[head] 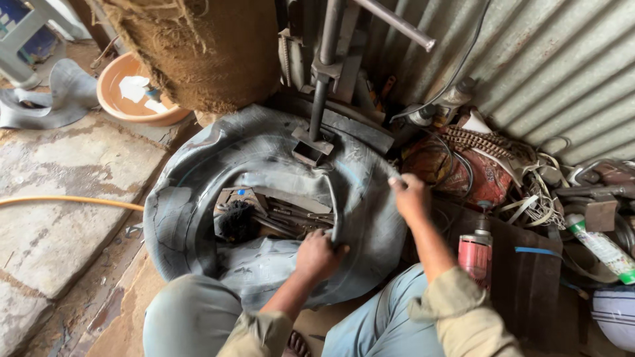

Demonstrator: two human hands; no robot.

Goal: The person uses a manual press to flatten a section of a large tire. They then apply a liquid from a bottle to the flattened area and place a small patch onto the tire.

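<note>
A large grey rubber inner tube (198, 165) lies curled in a ring in front of my knees. My left hand (319, 254) grips its inner edge on the near right side, fingers curled over the rubber. My right hand (410, 196) rests on the tube's outer right side with fingers closed, apparently pinching a small object I cannot identify. An upright metal press rod (320, 99) ends in a square foot (309, 149) pressing on the far part of the tube. Inside the ring lie dark metal tools (278, 215) and a black brush (237, 221).
A red-capped bottle (476, 251) stands right of my arm. Wires, rope and metal scraps (529, 178) pile against the corrugated wall (562, 73). An orange bowl (135, 92) and burlap sack (205, 46) sit far left, with a yellow hose (66, 199) across the concrete slab.
</note>
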